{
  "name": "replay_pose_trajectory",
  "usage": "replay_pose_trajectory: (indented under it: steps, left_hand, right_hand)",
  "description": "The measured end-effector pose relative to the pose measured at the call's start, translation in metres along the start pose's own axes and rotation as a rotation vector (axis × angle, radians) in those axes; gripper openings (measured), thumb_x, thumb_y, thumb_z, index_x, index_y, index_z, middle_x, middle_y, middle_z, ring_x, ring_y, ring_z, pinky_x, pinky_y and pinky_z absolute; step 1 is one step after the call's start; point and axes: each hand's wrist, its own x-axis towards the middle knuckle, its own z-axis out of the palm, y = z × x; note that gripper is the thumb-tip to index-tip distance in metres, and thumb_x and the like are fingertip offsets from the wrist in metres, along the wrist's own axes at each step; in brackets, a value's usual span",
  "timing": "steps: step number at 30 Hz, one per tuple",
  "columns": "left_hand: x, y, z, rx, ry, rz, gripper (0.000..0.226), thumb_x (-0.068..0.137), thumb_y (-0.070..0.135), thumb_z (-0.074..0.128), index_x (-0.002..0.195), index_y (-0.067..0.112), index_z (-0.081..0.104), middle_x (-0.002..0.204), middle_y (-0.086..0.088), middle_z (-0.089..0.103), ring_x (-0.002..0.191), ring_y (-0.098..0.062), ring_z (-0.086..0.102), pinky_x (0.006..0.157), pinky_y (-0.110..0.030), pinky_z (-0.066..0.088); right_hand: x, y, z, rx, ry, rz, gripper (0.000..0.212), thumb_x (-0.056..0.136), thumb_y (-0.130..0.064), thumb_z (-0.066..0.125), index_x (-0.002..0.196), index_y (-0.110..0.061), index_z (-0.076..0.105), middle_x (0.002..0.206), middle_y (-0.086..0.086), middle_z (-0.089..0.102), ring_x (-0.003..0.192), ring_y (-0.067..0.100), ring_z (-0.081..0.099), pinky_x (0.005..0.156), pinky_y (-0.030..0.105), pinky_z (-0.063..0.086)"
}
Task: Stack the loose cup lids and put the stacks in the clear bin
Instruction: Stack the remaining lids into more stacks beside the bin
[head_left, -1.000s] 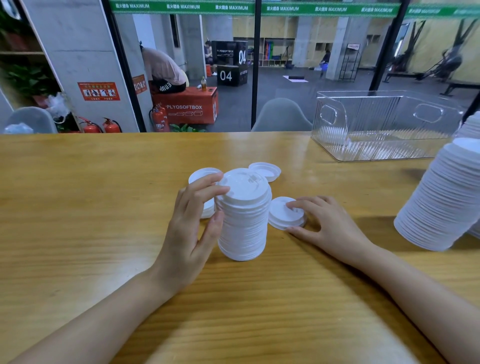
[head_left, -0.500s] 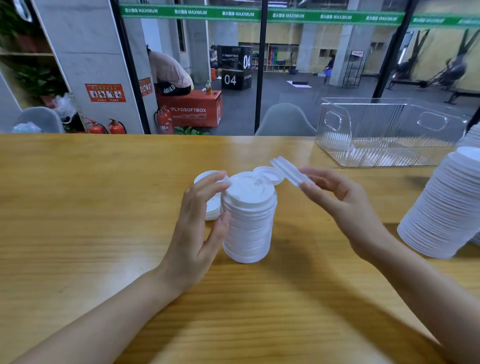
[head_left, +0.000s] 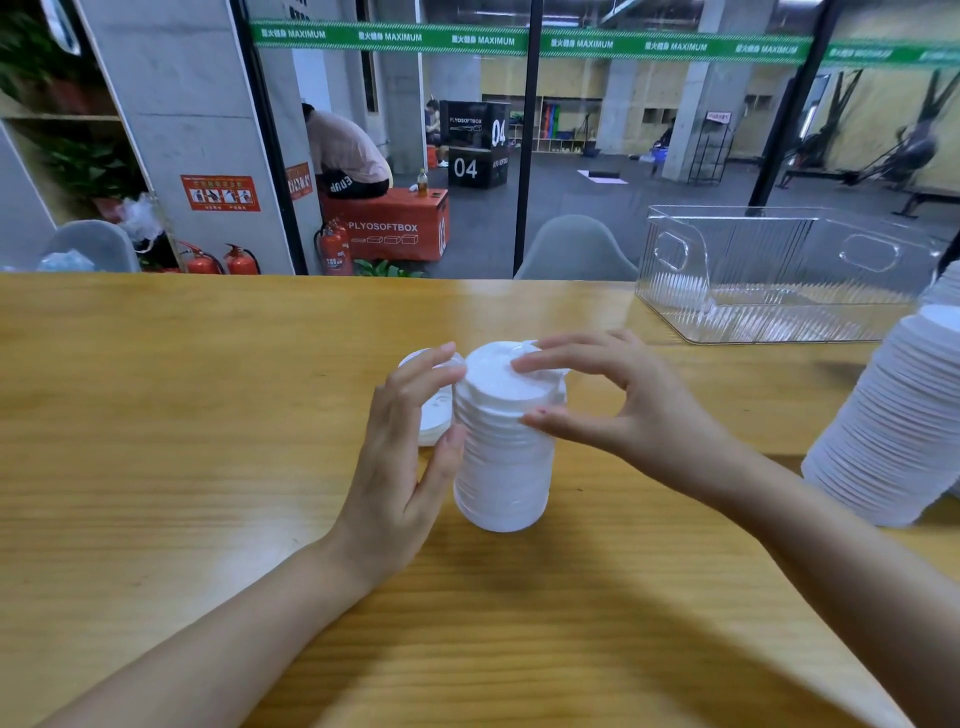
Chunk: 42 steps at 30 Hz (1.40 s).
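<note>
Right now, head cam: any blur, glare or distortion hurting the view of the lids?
Head view: lid stack soft, ridges smeared; left hand and right hand on it slightly blurred. Head view: wide-angle bend tilts the background pillars outward. Head view: even light, faint shadows on the table, mild sheen on the clear bin, no harsh glare.

Upright white lid stack (head_left: 503, 467); clear bin (head_left: 670, 291) well apart, far right.
</note>
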Motion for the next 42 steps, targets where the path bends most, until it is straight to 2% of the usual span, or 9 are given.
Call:
replay_pose_trajectory:
  steps: [9, 13, 17, 20, 23, 27, 34, 39, 42]
  left_hand:
    - [-0.001, -0.004, 0.000, 0.006, -0.017, 0.007, 0.033, 0.097, 0.013, 0.044, 0.129, 0.017, 0.048, 0.136, -0.004, 0.051, 0.132, -0.022, 0.046, 0.107, -0.048, 0.038]
    - [-0.001, -0.003, 0.000, -0.001, -0.025, -0.005, 0.033, 0.097, 0.014, 0.044, 0.130, 0.016, 0.048, 0.137, -0.005, 0.050, 0.133, -0.024, 0.045, 0.109, -0.044, 0.036]
    - [0.000, 0.002, -0.001, 0.017, -0.021, -0.001, 0.035, 0.097, 0.014, 0.044, 0.132, 0.014, 0.046, 0.139, -0.005, 0.049, 0.134, -0.026, 0.044, 0.110, -0.041, 0.035]
    - [0.002, 0.009, -0.001, 0.048, -0.011, -0.035, 0.036, 0.098, 0.018, 0.044, 0.134, 0.019, 0.044, 0.142, -0.004, 0.046, 0.137, -0.024, 0.040, 0.112, -0.036, 0.031]
    - [0.003, 0.014, 0.003, 0.043, -0.029, -0.101, 0.036, 0.099, 0.024, 0.041, 0.135, 0.024, 0.044, 0.143, -0.006, 0.045, 0.139, -0.022, 0.037, 0.113, -0.034, 0.030]
    - [0.000, 0.011, 0.008, 0.039, -0.034, -0.135, 0.034, 0.099, 0.027, 0.040, 0.133, 0.024, 0.046, 0.141, 0.000, 0.047, 0.138, -0.017, 0.039, 0.109, -0.038, 0.036]
    - [0.009, 0.017, 0.032, -0.025, -0.077, -0.154, 0.033, 0.099, 0.030, 0.040, 0.131, 0.027, 0.048, 0.139, -0.001, 0.048, 0.137, -0.014, 0.040, 0.107, -0.035, 0.038]
    - [0.023, 0.036, 0.072, -0.097, -0.195, -0.131, 0.035, 0.099, 0.032, 0.040, 0.134, 0.029, 0.044, 0.142, 0.003, 0.045, 0.139, -0.007, 0.035, 0.111, -0.028, 0.032]
    - [0.027, 0.039, 0.084, -0.112, -0.223, -0.120, 0.036, 0.099, 0.032, 0.039, 0.136, 0.034, 0.040, 0.144, 0.003, 0.045, 0.140, -0.006, 0.034, 0.113, -0.026, 0.029]
  right_hand:
    - [-0.004, 0.005, 0.008, 0.010, 0.008, 0.007, 0.046, 0.073, -0.064, 0.063, 0.116, -0.047, 0.063, 0.125, -0.022, 0.060, 0.122, 0.007, 0.046, 0.100, 0.011, 0.033]
    - [-0.012, 0.006, 0.006, 0.094, -0.009, 0.084, 0.072, 0.068, -0.066, 0.066, 0.134, -0.053, 0.041, 0.129, -0.027, 0.054, 0.123, -0.001, 0.044, 0.097, 0.005, 0.032]
    - [-0.028, 0.027, 0.011, 0.078, -0.096, 0.234, 0.090, 0.059, -0.070, 0.071, 0.135, -0.056, 0.025, 0.128, -0.020, 0.053, 0.121, 0.002, 0.044, 0.102, 0.021, 0.037]
    - [-0.039, 0.044, 0.027, -0.008, -0.233, 0.329, 0.111, 0.054, -0.070, 0.076, 0.147, -0.047, 0.018, 0.128, -0.015, 0.053, 0.119, 0.006, 0.042, 0.109, 0.038, 0.036]
    - [-0.040, 0.047, 0.042, -0.068, -0.288, 0.313, 0.116, 0.053, -0.068, 0.077, 0.146, -0.053, 0.009, 0.119, -0.027, 0.048, 0.115, -0.002, 0.033, 0.107, 0.034, 0.032]
    - [-0.033, 0.044, 0.052, -0.153, -0.255, 0.237, 0.109, 0.062, -0.060, 0.083, 0.148, -0.041, 0.019, 0.127, -0.020, 0.049, 0.116, 0.003, 0.037, 0.093, 0.028, 0.026]
    - [-0.044, 0.054, 0.030, -0.200, -0.170, 0.247, 0.094, 0.065, -0.055, 0.084, 0.141, -0.033, 0.035, 0.122, -0.019, 0.051, 0.116, 0.008, 0.041, 0.092, 0.028, 0.027]
    - [-0.070, 0.077, -0.009, -0.168, -0.138, 0.353, 0.104, 0.045, -0.076, 0.066, 0.137, -0.034, 0.040, 0.119, -0.017, 0.053, 0.114, 0.006, 0.040, 0.093, 0.028, 0.030]
    - [-0.080, 0.085, -0.014, -0.115, -0.125, 0.377, 0.101, 0.046, -0.077, 0.065, 0.135, -0.034, 0.042, 0.121, -0.015, 0.056, 0.113, 0.006, 0.042, 0.101, 0.035, 0.035]
